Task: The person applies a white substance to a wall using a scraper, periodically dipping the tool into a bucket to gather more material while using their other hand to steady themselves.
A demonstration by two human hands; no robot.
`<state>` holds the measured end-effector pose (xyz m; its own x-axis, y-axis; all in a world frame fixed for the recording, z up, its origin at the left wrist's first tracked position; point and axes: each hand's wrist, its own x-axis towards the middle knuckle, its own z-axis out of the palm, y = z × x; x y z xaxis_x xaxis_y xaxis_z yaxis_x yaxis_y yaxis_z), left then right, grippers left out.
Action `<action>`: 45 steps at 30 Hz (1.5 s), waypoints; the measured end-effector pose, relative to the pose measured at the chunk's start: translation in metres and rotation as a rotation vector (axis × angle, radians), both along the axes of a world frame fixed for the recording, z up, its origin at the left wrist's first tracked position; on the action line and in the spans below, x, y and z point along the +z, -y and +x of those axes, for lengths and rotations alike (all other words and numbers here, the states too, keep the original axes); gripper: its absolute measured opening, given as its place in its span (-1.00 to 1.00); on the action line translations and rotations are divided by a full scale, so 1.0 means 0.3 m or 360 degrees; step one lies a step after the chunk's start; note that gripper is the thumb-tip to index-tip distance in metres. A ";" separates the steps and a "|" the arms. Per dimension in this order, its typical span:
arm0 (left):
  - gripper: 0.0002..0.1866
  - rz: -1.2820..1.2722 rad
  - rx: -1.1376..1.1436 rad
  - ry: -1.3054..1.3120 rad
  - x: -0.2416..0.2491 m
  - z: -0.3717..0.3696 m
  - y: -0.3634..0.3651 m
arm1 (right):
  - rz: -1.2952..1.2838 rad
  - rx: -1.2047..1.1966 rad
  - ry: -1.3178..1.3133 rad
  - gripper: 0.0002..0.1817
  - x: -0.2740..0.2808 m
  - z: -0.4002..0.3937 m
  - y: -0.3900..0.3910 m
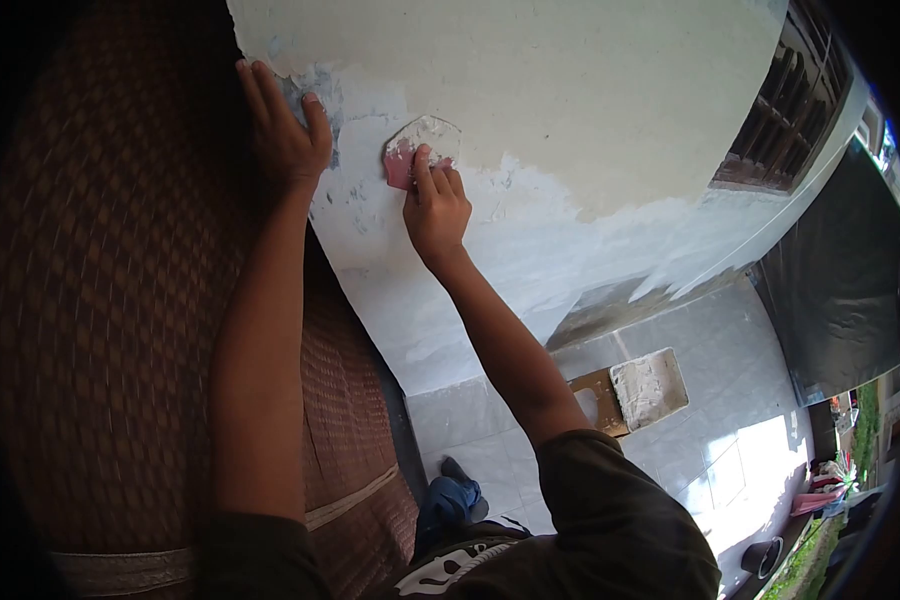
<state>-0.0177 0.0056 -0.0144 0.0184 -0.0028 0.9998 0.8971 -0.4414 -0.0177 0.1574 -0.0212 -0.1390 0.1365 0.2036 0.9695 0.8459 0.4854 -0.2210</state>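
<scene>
My right hand (437, 215) grips a pink putty scraper (398, 166), its fingers pressed on the blade. White putty coats much of the scraper, which lies against the wall (590, 95). Around the scraper the wall has white, freshly smeared patches next to an older cream coat. My left hand (292, 140) rests at the wall's corner edge, fingers stretched out and thumb apart, holding nothing. Beside it is a grey-blue patch of bare or worn surface.
A brown woven blind (120, 300) hangs close along the left. On the tiled floor (480, 435) stands a putty-smeared tray (680, 384) beside a brown board or box (598, 392). A barred window (785, 100) and a dark sheet (835, 275) are farther right.
</scene>
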 end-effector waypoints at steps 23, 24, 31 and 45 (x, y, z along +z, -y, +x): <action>-0.18 -0.0035 -0.0025 -0.0073 -0.006 -0.011 -0.008 | -0.1265 0.2290 -0.1995 -0.86 0.136 0.427 0.479; -0.16 -0.0093 0.0047 0.0021 -0.013 -0.002 -0.001 | -0.1254 0.2254 -0.1993 -0.86 0.136 0.443 0.482; -0.15 -0.0200 -0.0123 0.0144 -0.119 0.141 0.075 | -0.1149 0.2099 -0.1963 -0.85 0.118 0.498 0.471; -0.23 -0.0472 -0.0827 -0.0099 -0.302 0.750 0.136 | -0.0927 0.1734 -0.2094 -0.85 0.008 0.790 0.423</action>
